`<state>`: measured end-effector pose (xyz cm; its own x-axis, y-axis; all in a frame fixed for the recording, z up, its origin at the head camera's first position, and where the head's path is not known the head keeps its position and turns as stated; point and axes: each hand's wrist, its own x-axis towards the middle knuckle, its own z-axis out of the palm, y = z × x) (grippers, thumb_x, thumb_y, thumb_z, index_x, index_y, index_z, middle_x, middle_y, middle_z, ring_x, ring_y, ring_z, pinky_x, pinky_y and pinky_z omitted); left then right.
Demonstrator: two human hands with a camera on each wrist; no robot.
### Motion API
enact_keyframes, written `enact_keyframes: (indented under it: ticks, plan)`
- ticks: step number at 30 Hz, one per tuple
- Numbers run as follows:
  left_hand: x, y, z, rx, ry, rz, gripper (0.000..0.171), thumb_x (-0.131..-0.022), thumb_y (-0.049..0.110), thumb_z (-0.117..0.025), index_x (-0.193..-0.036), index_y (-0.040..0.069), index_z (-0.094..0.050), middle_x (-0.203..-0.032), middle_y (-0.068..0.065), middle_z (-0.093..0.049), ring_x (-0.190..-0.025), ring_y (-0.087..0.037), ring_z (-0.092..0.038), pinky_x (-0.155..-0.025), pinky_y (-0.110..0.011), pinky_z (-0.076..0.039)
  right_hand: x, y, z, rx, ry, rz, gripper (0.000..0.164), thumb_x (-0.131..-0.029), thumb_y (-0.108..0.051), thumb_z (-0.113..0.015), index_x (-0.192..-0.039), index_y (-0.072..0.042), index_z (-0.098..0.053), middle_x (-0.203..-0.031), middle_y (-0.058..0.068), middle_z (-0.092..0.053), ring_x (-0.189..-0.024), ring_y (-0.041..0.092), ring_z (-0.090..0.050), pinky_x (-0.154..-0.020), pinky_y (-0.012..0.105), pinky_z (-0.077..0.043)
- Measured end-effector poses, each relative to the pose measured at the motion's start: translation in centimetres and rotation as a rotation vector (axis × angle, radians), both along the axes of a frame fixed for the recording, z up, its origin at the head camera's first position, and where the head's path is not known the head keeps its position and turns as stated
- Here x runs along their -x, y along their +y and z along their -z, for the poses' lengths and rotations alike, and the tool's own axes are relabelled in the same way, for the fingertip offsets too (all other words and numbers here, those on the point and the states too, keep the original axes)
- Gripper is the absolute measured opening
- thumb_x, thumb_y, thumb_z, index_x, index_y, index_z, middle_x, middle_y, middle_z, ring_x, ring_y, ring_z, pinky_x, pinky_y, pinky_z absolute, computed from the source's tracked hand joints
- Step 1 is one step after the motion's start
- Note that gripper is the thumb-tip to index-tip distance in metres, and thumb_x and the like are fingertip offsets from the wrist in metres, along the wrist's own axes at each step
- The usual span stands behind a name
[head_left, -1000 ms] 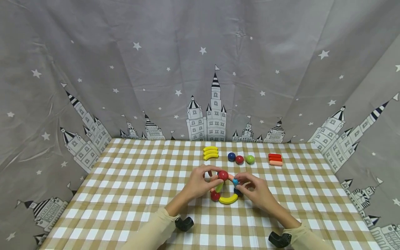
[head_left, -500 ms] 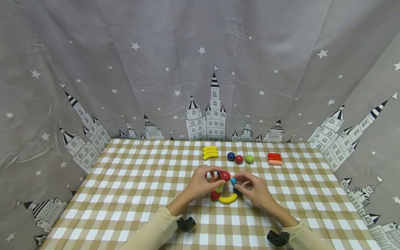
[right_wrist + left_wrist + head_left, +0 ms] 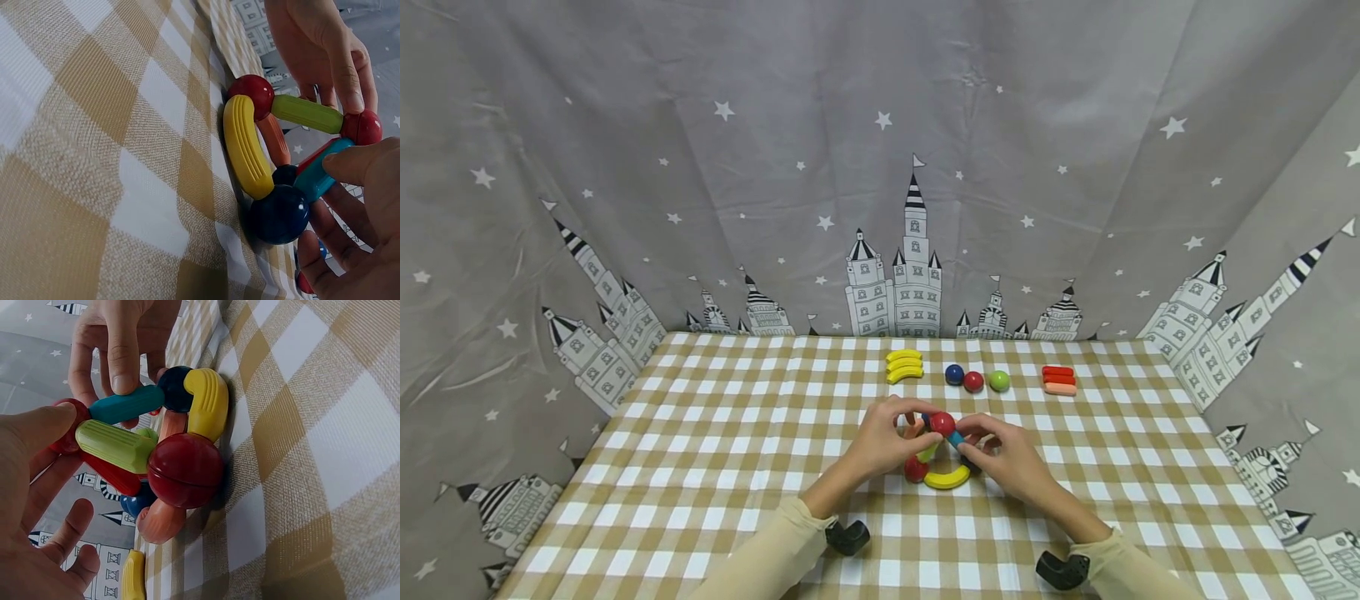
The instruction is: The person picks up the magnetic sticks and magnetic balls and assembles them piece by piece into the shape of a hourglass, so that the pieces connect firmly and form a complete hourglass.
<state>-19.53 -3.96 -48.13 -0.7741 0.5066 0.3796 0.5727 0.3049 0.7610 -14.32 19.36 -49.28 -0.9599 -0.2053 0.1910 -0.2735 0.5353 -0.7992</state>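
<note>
In the head view my left hand (image 3: 880, 437) pinches the upper red ball (image 3: 942, 422) of a ball-and-rod structure between thumb and fingers. My right hand (image 3: 1011, 458) pinches a teal rod (image 3: 322, 170), its upper end at that ball and its lower end at a dark blue ball (image 3: 279, 214). A lime-green rod (image 3: 115, 445) slopes from the upper ball to a lower red ball (image 3: 185, 470). Behind it a red rod (image 3: 112, 475) also slopes down. A yellow curved piece (image 3: 947, 477) joins the lower balls at the front. Salmon curved pieces (image 3: 162, 522) are partly hidden.
On the checked tablecloth (image 3: 737, 433), yellow curved pieces (image 3: 904, 367) lie behind the structure. Beside them sit a blue ball (image 3: 954, 375), a red ball (image 3: 973, 382) and a green ball (image 3: 999, 381). Red and salmon rods (image 3: 1059, 381) lie farther right. A grey curtain (image 3: 775, 167) hangs behind.
The upper red ball has shifted slightly right in my left hand. My right hand has tilted the teal rod's upper end leftward, until it meets that ball.
</note>
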Motion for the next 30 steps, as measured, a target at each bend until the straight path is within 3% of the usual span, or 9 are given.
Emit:
enact_keyframes:
  ticks: [10,19,26,30]
  plan:
    - [0.1,-0.2,0.0,0.011,0.021,-0.016,0.029,-0.084,0.023,-0.087,-0.111,0.017,-0.078,-0.102,0.008,-0.077,-0.083,-0.027,-0.064,-0.076,-0.046,-0.047,0.0,-0.4,-0.3,0.015,0.005,0.000,0.027,-0.091,-0.010,-0.079,-0.116,-0.018,-0.071,-0.102,-0.008,-0.072,-0.089,0.010,-0.065,-0.078,0.034,-0.057]
    - [0.1,-0.3,-0.1,0.000,0.020,-0.021,0.028,-0.086,0.024,-0.085,-0.112,0.017,-0.078,-0.095,0.008,-0.075,-0.081,-0.029,-0.062,-0.073,-0.045,-0.048,0.2,-0.7,-0.2,0.026,0.016,0.012,0.027,-0.091,-0.009,-0.079,-0.116,-0.018,-0.071,-0.100,-0.008,-0.072,-0.088,0.010,-0.065,-0.076,0.029,-0.056]
    - [0.1,-0.1,0.2,-0.031,0.037,-0.031,0.029,-0.086,0.025,-0.086,-0.112,0.015,-0.078,-0.099,0.006,-0.076,-0.079,-0.027,-0.063,-0.072,-0.045,-0.049,0.3,-0.4,-0.2,0.021,0.007,0.007,0.025,-0.092,-0.013,-0.079,-0.115,-0.019,-0.072,-0.100,-0.009,-0.072,-0.089,0.010,-0.065,-0.077,0.030,-0.056]
    - [0.0,0.0,0.3,-0.027,0.003,-0.031,0.029,-0.086,0.025,-0.085,-0.112,0.016,-0.078,-0.100,0.007,-0.076,-0.080,-0.027,-0.063,-0.072,-0.044,-0.050,0.5,0.4,-0.3,0.021,0.006,0.010,0.023,-0.092,-0.016,-0.078,-0.114,-0.017,-0.073,-0.103,-0.006,-0.073,-0.089,0.010,-0.067,-0.077,0.029,-0.057]
